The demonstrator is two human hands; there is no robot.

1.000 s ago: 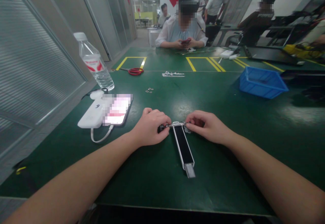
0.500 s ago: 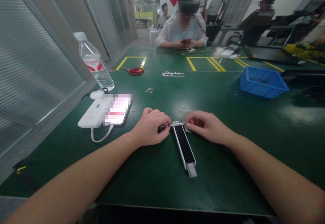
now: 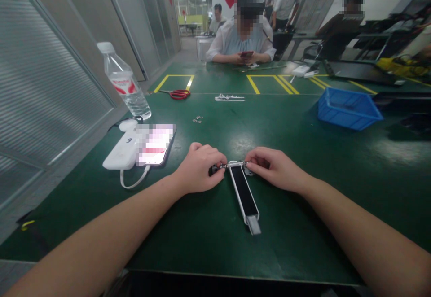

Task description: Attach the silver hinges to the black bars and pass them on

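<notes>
A long, narrow piece with a white frame and a black middle [image 3: 244,191] lies on the green table, a grey tab [image 3: 253,225] sticking out of its near end. At its far end, my left hand [image 3: 200,168] is closed in a pinch on a thin metal shaft [image 3: 223,166] with a dark part under the palm, perhaps a tool. On the opposite side of that end, my right hand [image 3: 269,164] pinches a small metal part [image 3: 245,163], partly hidden by the fingertips. Beneath those fingers lies a small pale piece [image 3: 248,172].
A power bank [image 3: 120,152] is cabled to a phone [image 3: 156,144] at the left, near a water bottle [image 3: 126,81]. Farther off are small metal rings [image 3: 198,119], red-handled scissors [image 3: 179,94], white strips [image 3: 229,98] and a blue bin [image 3: 348,111]. A person sits opposite.
</notes>
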